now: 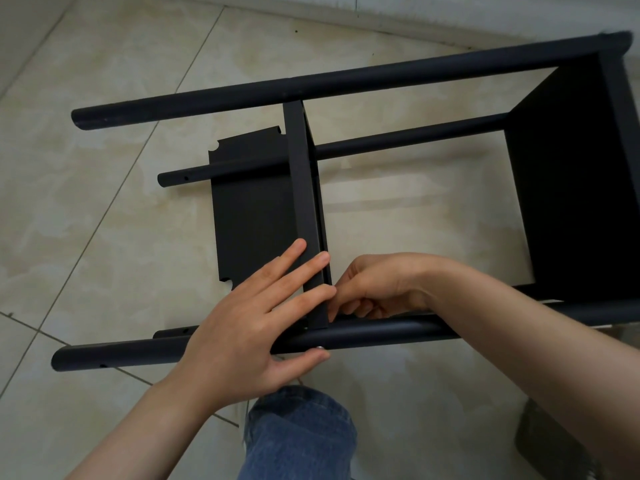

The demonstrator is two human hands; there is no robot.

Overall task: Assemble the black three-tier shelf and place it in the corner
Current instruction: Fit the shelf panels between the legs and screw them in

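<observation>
The black shelf frame [346, 81] lies on its side on beige marbled floor tiles [104, 220] near a pale baseboard [381, 19], its long axis running left to right, the fitted end panel [571, 174] at the right. The left hand [249, 327] presses straight fingers flat on the upright middle panel [301, 188], thumb under the near tube [381, 336]. The right hand [377, 285] curls at that joint; I cannot tell what it holds.

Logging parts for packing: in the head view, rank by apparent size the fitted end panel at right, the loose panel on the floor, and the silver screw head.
1. fitted end panel, largest, though cut off by the picture edge.
2. loose panel, partly hidden by the left hand.
3. silver screw head, smallest by far.
</observation>
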